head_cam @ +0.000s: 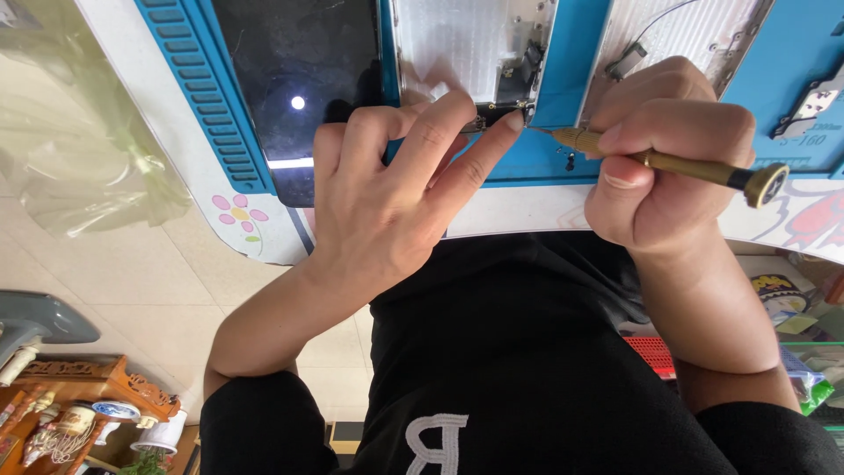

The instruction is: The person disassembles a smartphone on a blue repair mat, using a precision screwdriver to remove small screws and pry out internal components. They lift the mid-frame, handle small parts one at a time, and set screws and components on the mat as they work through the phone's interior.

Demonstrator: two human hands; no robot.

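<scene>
The opened phone chassis [466,53] lies silver-side up on a blue work mat [563,132] that covers the white desk [527,211]. The left hand [387,193] rests over the chassis's near edge, fingers spread, its index fingertip pressed at the chassis's lower corner beside a small dark connector; its grip closes on nothing. Just to the side of that corner, the right hand [668,158] has its grip pinched around a brass precision screwdriver [668,163], whose fine tip points at the chassis corner and nearly meets the left index finger. A black phone screen [299,79] lies on the mat on the other side of the chassis, partly under the left hand. A second silver panel [677,35] lies beyond the right hand.
</scene>
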